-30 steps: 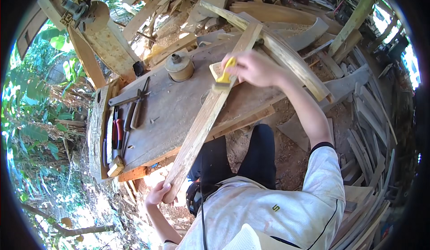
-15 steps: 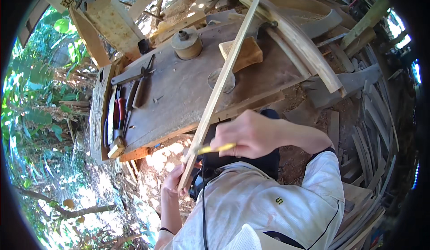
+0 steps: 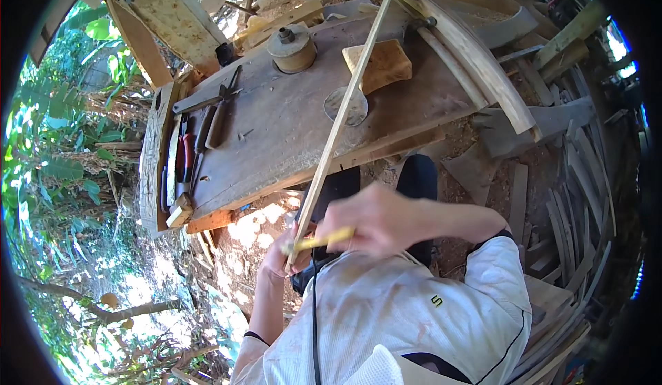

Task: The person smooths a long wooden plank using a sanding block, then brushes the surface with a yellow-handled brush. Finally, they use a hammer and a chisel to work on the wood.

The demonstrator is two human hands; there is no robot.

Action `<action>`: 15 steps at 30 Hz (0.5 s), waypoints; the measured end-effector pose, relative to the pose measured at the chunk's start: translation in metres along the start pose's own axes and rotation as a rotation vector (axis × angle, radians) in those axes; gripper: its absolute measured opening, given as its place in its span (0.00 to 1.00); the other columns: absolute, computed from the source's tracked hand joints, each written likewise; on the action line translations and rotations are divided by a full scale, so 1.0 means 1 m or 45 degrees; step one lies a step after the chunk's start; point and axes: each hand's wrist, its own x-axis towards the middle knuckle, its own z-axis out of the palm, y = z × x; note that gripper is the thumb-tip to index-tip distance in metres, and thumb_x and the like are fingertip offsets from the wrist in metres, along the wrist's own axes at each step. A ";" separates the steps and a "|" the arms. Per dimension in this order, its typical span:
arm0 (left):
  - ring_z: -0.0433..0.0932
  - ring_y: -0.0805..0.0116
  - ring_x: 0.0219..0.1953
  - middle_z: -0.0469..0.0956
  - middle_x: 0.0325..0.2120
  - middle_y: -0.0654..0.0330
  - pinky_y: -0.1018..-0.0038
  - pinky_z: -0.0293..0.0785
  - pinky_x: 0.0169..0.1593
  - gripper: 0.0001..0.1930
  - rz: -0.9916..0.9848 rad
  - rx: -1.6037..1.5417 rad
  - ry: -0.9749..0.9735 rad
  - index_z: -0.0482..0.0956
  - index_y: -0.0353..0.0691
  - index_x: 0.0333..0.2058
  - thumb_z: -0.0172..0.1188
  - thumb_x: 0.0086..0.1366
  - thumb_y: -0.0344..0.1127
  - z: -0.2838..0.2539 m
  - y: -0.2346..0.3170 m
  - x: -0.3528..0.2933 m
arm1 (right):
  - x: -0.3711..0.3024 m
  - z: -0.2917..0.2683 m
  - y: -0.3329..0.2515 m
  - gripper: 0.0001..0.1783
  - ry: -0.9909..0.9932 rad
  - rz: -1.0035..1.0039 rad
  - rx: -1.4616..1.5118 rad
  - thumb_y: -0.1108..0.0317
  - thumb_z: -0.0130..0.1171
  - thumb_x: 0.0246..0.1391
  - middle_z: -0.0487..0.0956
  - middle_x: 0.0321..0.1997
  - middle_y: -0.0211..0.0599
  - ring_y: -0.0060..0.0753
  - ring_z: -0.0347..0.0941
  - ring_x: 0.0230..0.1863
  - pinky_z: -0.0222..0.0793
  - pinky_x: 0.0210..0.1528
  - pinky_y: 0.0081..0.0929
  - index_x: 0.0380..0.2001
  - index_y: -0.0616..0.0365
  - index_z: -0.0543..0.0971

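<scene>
A long, pale wooden strip (image 3: 331, 147) slants from my lap up across the workbench (image 3: 265, 136). Its near end is in my left hand (image 3: 277, 255), with the fingers closed round it and partly hidden behind the wood. My right hand (image 3: 378, 218), blurred by motion, grips a slim yellow tool (image 3: 336, 237). The tool's far tip lies across the strip's near end, close to my left fingers; its exact kind is too smeared to make out.
On the bench lie red-handled pliers (image 3: 186, 152) among several hand tools, a round metal-topped pot (image 3: 291, 50), a wooden block (image 3: 379, 66) and a round clear disc (image 3: 346, 106). Thick poles (image 3: 476, 61) rest over its right end. Wood offcuts (image 3: 565, 226) pile at the right.
My left hand has risen slightly with the strip's near end, and the strip now shows a narrower face. My right hand has brought the yellow tool a little left and down toward the strip's end.
</scene>
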 end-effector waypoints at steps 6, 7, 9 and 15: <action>0.58 0.78 0.07 0.60 0.08 0.67 0.78 0.53 0.13 0.34 0.036 0.051 -0.118 0.66 0.26 0.62 0.43 0.80 0.57 0.003 0.007 -0.006 | -0.015 -0.103 0.055 0.08 0.905 0.413 -0.740 0.66 0.61 0.67 0.85 0.40 0.37 0.28 0.80 0.26 0.73 0.28 0.24 0.45 0.57 0.82; 0.57 0.78 0.07 0.60 0.08 0.67 0.78 0.52 0.13 0.34 0.033 0.056 -0.122 0.66 0.26 0.62 0.43 0.80 0.57 0.004 0.007 -0.007 | -0.017 -0.099 0.058 0.09 0.893 0.349 -0.778 0.66 0.63 0.66 0.85 0.40 0.36 0.28 0.79 0.25 0.73 0.27 0.24 0.46 0.57 0.82; 0.57 0.78 0.07 0.60 0.07 0.67 0.77 0.52 0.12 0.34 0.018 0.000 -0.111 0.67 0.25 0.61 0.43 0.80 0.57 0.003 0.009 -0.009 | -0.015 -0.075 0.043 0.10 0.603 0.245 -0.524 0.65 0.64 0.65 0.85 0.39 0.37 0.26 0.79 0.26 0.74 0.28 0.25 0.46 0.56 0.82; 0.56 0.78 0.06 0.60 0.07 0.67 0.78 0.51 0.12 0.34 0.055 0.151 -0.148 0.68 0.24 0.60 0.41 0.80 0.57 -0.001 0.012 -0.020 | -0.018 -0.117 0.055 0.10 0.690 0.443 -0.408 0.64 0.61 0.68 0.85 0.39 0.35 0.24 0.82 0.30 0.77 0.31 0.23 0.46 0.58 0.81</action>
